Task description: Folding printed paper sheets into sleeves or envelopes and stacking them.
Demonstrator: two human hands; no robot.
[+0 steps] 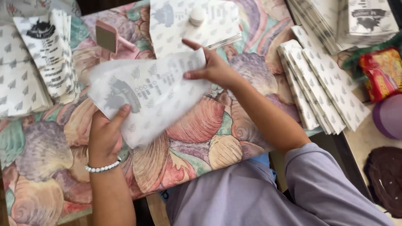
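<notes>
A person's two bare hands lift a thin, translucent white printed paper sheet (148, 94) just above a table covered by a pastel seashell-patterned cloth (201, 129). The left hand (104, 132), a white beaded bracelet (102, 168) at its wrist, pinches the sheet's lower left edge, thumb pressed on top. The right hand (213, 67) pinches the upper right corner between thumb and fingers, forefinger stretched along the top edge. The sheet hangs blurred and tilted over the cloth's centre, with bare cloth beneath and toward the near table edge. Hemming that space: a fanned stack of folded white printed paper bags (46, 62) at the left, a flat pile of printed sheets (184, 25) with a small round white object (197, 16) on it at the far edge, a small pink-handled block (108, 37) beside it, and rows of overlapping folded bags (322, 83) at the right. A red and yellow packet (383, 71) lies beyond the right edge.
</notes>
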